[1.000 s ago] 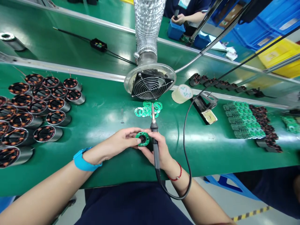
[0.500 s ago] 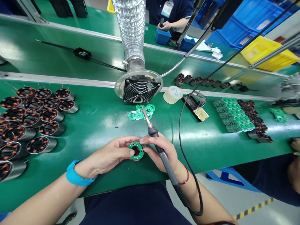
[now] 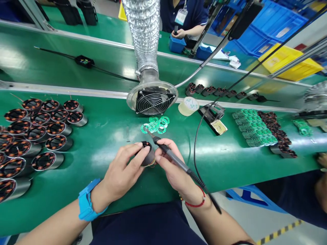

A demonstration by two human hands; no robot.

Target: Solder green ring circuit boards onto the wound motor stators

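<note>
My left hand (image 3: 122, 172) is closed round a dark motor stator (image 3: 149, 159), its fingers over the upper rim. The stator is tilted, and a light edge shows along its bottom. My right hand (image 3: 175, 170) grips a soldering iron (image 3: 176, 158), whose tip points away from me toward a loose pile of green ring-shaped circuit boards (image 3: 154, 124). The right thumb and fingertips are close against the stator's right side; whether they touch it I cannot tell. The green face of the board seen on the stator earlier is hidden.
Rows of stators (image 3: 48, 160) fill the left. A fume extractor fan (image 3: 154, 103) hangs ahead, with a solder roll (image 3: 188, 106) and iron stand (image 3: 217, 126) beside it. Stacked boards (image 3: 254, 127) stand right. The iron's cable (image 3: 196, 146) loops nearby. Co-workers sit opposite and at right.
The stator has been turned over, so its green board no longer faces me. My left hand now covers it from above. The soldering iron has dropped lower, its tip moving left and nearer.
</note>
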